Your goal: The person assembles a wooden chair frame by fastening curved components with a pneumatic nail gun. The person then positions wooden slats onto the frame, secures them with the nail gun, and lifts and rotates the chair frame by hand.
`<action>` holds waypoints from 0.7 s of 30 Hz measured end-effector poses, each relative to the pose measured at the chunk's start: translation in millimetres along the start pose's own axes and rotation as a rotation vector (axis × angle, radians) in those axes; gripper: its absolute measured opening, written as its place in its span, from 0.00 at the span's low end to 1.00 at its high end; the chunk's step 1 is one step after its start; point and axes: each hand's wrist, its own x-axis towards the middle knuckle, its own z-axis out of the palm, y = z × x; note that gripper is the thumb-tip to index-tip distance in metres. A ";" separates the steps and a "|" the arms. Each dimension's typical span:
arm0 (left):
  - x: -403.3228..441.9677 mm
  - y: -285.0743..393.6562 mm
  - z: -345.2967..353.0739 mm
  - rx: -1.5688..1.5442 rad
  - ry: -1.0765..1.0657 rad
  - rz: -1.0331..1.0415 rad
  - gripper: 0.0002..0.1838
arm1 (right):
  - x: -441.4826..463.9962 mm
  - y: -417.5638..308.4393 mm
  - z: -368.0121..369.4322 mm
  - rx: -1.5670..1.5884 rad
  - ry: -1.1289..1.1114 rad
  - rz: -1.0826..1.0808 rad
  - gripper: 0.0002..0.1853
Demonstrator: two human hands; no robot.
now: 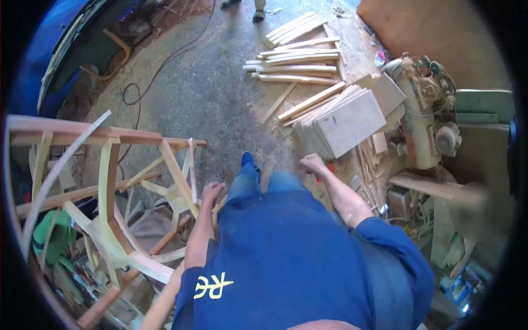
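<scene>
My left hand [213, 192] hangs beside my left thigh, close to the wooden frame [104, 187] of pale slats and posts on my left. Its fingers are smeared, so I cannot tell whether they are open or closed. My right hand [313, 164] is closed in front of my right thigh, and what it holds, if anything, is hidden. Just beneath the right wrist a small red thing [325, 172] shows; whether it is in the hand or behind it is unclear. Beyond the right hand lies a stack of flat grey-beige boards [346, 124].
Several wooden strips [297, 69] lie in rows on the dusty floor ahead. A dusty air compressor [421, 110] stands on the right. A thin hose [165, 63] curves across the floor at left. Another person's feet [258, 16] show at the top.
</scene>
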 end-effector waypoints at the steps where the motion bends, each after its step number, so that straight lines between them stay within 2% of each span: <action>1: 18.1 18.4 -10.0 0.025 -0.016 0.016 0.16 | 1.5 0.6 -7.5 0.075 0.000 0.057 0.15; 2: 29.3 45.6 -20.4 0.042 -0.056 0.049 0.16 | 5.3 8.7 -7.7 0.189 -0.006 0.133 0.11; 5: 55.9 108.7 -45.3 0.033 -0.075 0.130 0.17 | -10.7 -6.5 -9.5 0.434 -0.112 0.299 0.09; 6: 70.0 132.2 -47.5 0.015 -0.069 0.168 0.17 | -8.7 -14.3 -11.0 0.321 -0.136 0.356 0.08; 9: 94.7 194.8 -55.6 0.043 -0.124 0.127 0.21 | 6.6 -30.4 -1.5 0.306 -0.052 0.394 0.08; 10: 119.2 203.0 -57.7 0.070 -0.193 0.068 0.28 | 9.5 -45.2 -2.4 0.330 -0.038 0.390 0.08; 13: 180.4 234.0 -60.6 0.288 -0.195 0.160 0.33 | 52.2 -65.1 -1.9 0.404 -0.067 0.350 0.08; 17: 234.9 310.5 -54.1 0.357 -0.165 0.225 0.35 | 136.0 -93.7 -11.6 0.386 -0.007 0.336 0.09; 18: 248.8 332.0 -50.1 0.373 -0.165 0.230 0.36 | 155.6 -114.5 -17.8 0.373 0.025 0.320 0.12; 21: 289.7 397.0 -48.1 0.477 -0.214 0.243 0.38 | 238.0 -142.1 -33.4 0.541 0.074 0.301 0.12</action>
